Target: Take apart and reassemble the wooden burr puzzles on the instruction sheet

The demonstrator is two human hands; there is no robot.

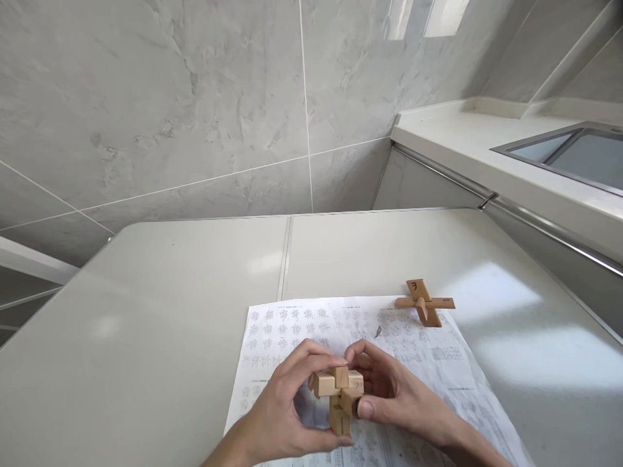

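Note:
A wooden burr puzzle (339,397) made of interlocking light-brown bars is held between both hands above a printed sheet. My left hand (287,402) grips it from the left, fingers at its top and thumb under its lower bar. From the right, my right hand (389,389) closes on it, with the thumb pressed on a bar that points toward me and the index finger near the top. The fingers hide parts of the puzzle's sides. A white paper sheet (287,318) with several rows of small printed diagrams lies beneath the hands.
A second wooden piece (423,303), cross-shaped with flat slats and a dark mark, rests at the sheet's upper right edge. The pale table (170,324) has a seam down its middle. Behind stands a grey tiled wall (195,97); a white counter (452,136) with a sink (574,155) is on the right.

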